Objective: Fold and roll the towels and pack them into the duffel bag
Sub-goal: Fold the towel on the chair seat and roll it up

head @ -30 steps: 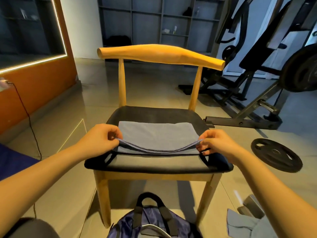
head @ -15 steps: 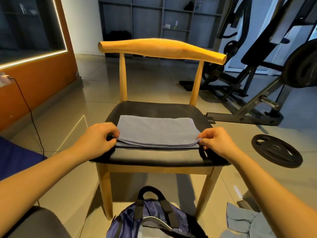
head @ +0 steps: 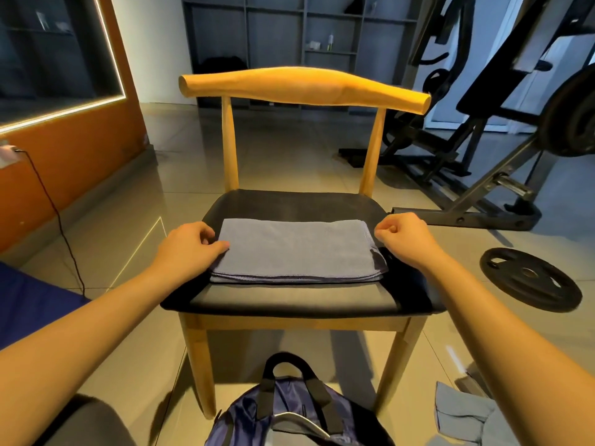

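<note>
A grey-blue towel (head: 296,249) lies folded flat on the black seat of a wooden chair (head: 289,300). My left hand (head: 190,243) sits at the towel's left edge with its fingers curled, and only the thumb tip touches the cloth. My right hand (head: 402,233) hovers just off the towel's far right corner, its fingers curled, holding nothing. A navy duffel bag (head: 289,413) with black handles stands open on the floor in front of the chair. Another grey towel (head: 463,413) lies crumpled on the floor at the lower right.
A black weight plate (head: 528,278) lies on the tiles right of the chair, with a weight machine (head: 483,175) behind it. A thin black cable (head: 61,226) hangs along the orange wall on the left. Something blue (head: 29,304) sits at the left edge.
Both hands have let go of the towel's near corners; the top layer now lies flat. They moved further along the towel's side edges.
</note>
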Demonstrator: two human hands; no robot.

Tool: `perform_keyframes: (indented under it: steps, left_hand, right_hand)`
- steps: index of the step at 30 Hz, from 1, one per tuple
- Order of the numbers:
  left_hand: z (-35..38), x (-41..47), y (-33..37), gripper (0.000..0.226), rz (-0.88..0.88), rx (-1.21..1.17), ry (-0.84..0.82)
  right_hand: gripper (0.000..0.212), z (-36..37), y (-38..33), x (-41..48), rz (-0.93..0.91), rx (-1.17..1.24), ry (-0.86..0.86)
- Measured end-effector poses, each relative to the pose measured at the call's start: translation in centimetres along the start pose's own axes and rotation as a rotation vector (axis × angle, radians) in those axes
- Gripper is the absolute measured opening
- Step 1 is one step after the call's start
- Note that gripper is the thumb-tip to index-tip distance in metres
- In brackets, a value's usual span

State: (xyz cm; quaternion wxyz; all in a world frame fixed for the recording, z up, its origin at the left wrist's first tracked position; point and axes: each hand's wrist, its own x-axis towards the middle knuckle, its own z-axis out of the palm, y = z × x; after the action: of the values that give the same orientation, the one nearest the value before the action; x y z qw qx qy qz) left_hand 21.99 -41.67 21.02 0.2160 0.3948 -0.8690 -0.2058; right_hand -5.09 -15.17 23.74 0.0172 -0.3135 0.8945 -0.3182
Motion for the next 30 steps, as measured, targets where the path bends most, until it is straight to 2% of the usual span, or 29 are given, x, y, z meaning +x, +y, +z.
perform_keyframes:
  steps: [2, 4, 7, 8, 11, 14, 18, 20, 22, 24, 26, 30]
  left_hand:
    - [0.6, 0.9, 0.4, 0.037, -0.079, -0.012, -0.075]
    - [1.1, 2.1, 0.3, 0.051, -0.111, -0.049, -0.112]
    - [1.0, 4.1, 0.4, 0.102, -0.075, -0.053, -0.162]
    - [1.0, 4.6, 0.5, 0.108, -0.046, -0.053, -0.201]
    - [1.3, 5.7, 1.1, 0.104, -0.029, -0.116, -0.356]
    - [2.0, 6.2, 1.0, 0.098, -0.026, -0.076, -0.296]
    - [2.2, 7.0, 0.9, 0.032, -0.011, -0.177, -0.167]
    - [2.2, 7.0, 1.1, 0.017, -0.008, -0.231, -0.168]
    - [2.1, 6.7, 1.4, 0.016, -0.026, -0.259, -0.165]
    - [1.9, 6.6, 1.5, 0.016, -0.022, -0.292, -0.128]
    - [1.5, 6.4, 1.6, 0.017, -0.027, -0.357, -0.110]
    - [0.5, 6.3, 2.0, 0.021, -0.153, -0.494, -0.147]
  right_hand:
    - [0.013, 1.3, -0.1, 1.2, -0.024, 0.005, -0.030]
    - [0.031, 2.2, -0.2, 2.4, -0.022, 0.003, -0.069]
    - [0.049, 3.1, -0.5, 4.0, 0.014, 0.021, -0.127]
    - [0.051, 3.3, -0.5, 4.6, 0.033, 0.024, -0.148]
    - [0.048, 3.9, -0.5, 6.2, 0.074, 0.038, -0.193]
    - [0.013, 3.5, -1.1, 6.6, 0.084, 0.133, -0.237]
    - [0.010, 1.1, -1.2, 7.3, 0.085, 0.225, -0.326]
    - [0.010, 0.3, -1.0, 7.7, 0.141, 0.330, -0.388]
    - [0.009, 0.1, -0.8, 7.6, 0.198, 0.362, -0.493]
    - [0.016, 0.5, -0.4, 7.6, 0.225, 0.316, -0.569]
    - [0.020, 1.0, -0.3, 7.7, 0.254, 0.348, -0.521]
    - [0.022, 1.5, -0.1, 7.9, 0.315, 0.604, -0.421]
